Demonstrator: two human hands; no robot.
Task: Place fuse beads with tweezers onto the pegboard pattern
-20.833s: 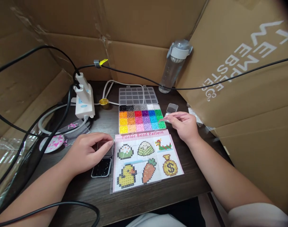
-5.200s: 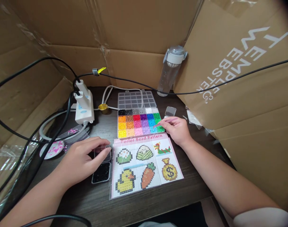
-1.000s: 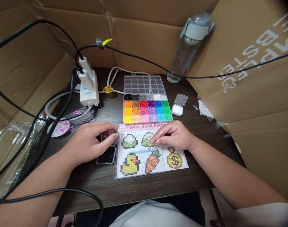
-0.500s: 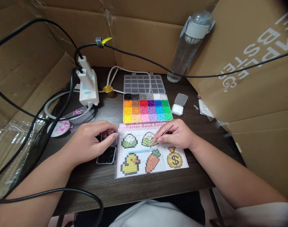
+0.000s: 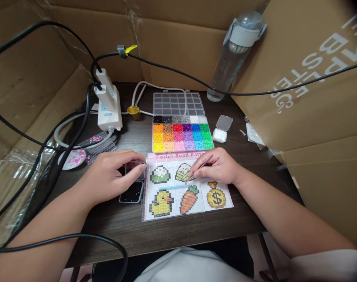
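My right hand [image 5: 218,166] grips pinkish tweezers [image 5: 203,163], their tips over the pattern sheet [image 5: 174,156] just above the printed carrot [image 5: 189,199]. A clear pegboard lies over the sheet, which also shows a duck [image 5: 161,203] and a money bag [image 5: 216,195]. At the sheet's upper left edge rests my left hand [image 5: 116,172], its thumb and index finger near the board's edge with a gap between them. Below that hand is a small box of black beads [image 5: 131,192]. Behind the sheet stands an open case of coloured beads [image 5: 183,135].
A small box of white beads [image 5: 220,135] is at the right. A bottle [image 5: 234,55] leans at the back. The power strip [image 5: 109,111], gold cup [image 5: 134,112] and a round white dish [image 5: 73,158] are at the left. Black cables [image 5: 172,70] cross above the table.
The tweezers' tips and my right hand have shifted very slightly left. My left hand has stayed in place.
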